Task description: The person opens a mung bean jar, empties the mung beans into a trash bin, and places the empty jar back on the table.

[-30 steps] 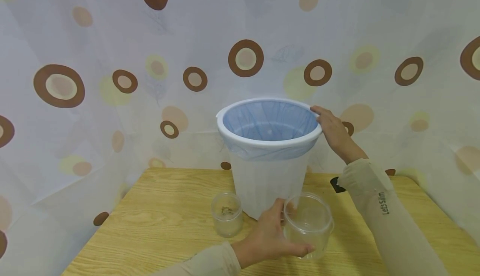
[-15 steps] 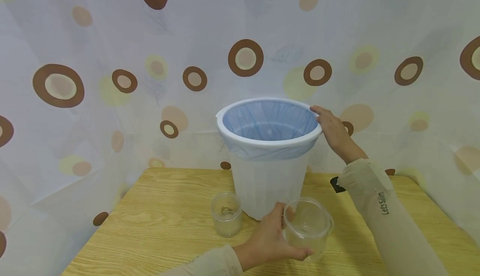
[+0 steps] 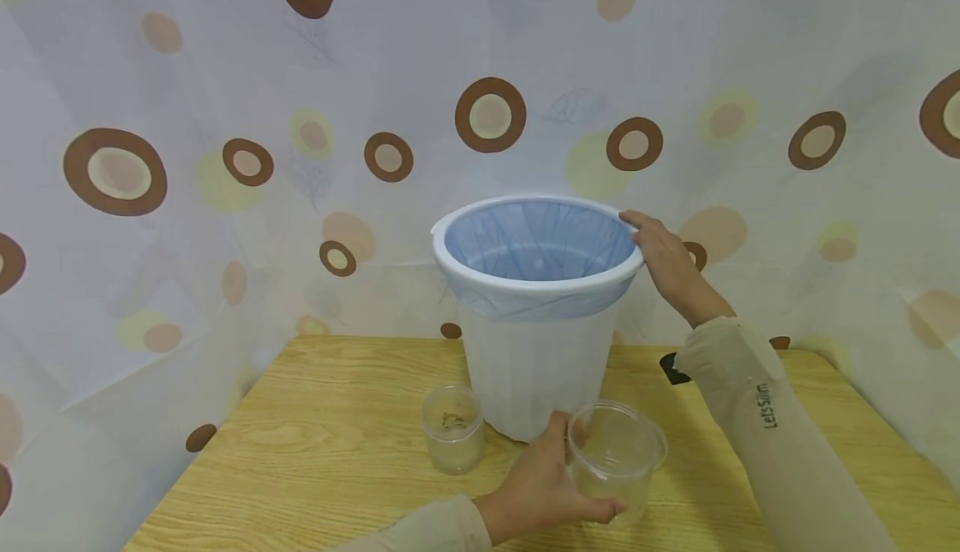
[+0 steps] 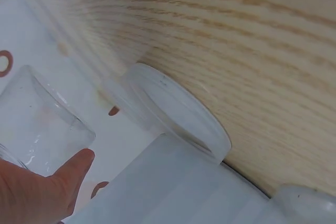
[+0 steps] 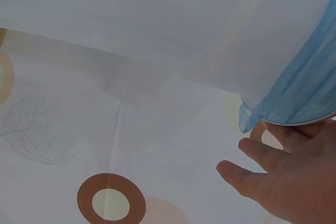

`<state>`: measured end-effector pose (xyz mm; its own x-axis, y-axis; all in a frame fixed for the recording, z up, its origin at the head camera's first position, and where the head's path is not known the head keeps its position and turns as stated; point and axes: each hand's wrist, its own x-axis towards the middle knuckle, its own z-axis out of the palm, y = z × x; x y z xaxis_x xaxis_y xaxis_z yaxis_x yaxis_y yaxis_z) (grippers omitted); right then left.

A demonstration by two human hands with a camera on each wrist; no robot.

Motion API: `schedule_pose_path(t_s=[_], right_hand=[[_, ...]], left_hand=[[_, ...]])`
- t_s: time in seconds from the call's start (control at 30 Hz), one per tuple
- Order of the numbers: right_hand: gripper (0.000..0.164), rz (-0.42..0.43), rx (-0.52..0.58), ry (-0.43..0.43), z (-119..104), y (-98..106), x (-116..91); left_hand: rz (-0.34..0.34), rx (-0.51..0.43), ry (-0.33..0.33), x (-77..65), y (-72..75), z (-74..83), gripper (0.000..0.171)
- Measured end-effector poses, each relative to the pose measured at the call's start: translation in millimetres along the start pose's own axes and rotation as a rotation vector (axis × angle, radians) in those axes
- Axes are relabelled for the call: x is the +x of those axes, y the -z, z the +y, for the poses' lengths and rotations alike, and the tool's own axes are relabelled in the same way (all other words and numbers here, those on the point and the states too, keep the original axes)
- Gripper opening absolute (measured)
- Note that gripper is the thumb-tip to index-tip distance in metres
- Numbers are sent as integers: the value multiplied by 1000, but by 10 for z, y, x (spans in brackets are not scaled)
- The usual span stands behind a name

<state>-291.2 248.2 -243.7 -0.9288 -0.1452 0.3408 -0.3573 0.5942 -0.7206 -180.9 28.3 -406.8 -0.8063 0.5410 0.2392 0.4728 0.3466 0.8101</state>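
Observation:
My left hand [image 3: 534, 485] grips a clear round plastic container [image 3: 613, 460] in front of the bin, its mouth facing up, thumb along the near side. In the left wrist view, the thumb lies against this container [image 4: 44, 124]. A white waste bin [image 3: 536, 360] with a blue bag liner [image 3: 540, 239] stands at the back of the table. Resting on the bin's right rim, my right hand [image 3: 667, 264] has several fairly straight fingers showing in the right wrist view. A second clear round container [image 4: 178, 114] stands by the bin, mostly hidden in the head view.
A small clear jar [image 3: 453, 444] with brown bits in it stands at the bin's front left. The wood-grain table [image 3: 322, 444] extends left and right of the bin. Behind hangs a white curtain [image 3: 300, 60] with brown circles.
The held container has sunk slightly toward the table, and my left hand has shifted a little down with it. My right hand, the bin and the jar stay in place.

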Motion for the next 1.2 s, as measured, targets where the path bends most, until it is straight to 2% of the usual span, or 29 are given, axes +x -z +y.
schedule_pose_path(t_s=[0.07,0.33,0.83,1.2], right_hand=[[54,0,3,2,-7,2,-5],[54,-3,10,-5,2,7,1],[54,-1,-10,9,-18,16,-4],[54,-5,15,9,-2,9,-11]], left_hand=[[3,10,4,6,-14,-11,77],[25,53,-50,24,-71,-60,78],[-18,71,24,27,-86,-63,77],[-31,12,70,19,-143,-104,77]])
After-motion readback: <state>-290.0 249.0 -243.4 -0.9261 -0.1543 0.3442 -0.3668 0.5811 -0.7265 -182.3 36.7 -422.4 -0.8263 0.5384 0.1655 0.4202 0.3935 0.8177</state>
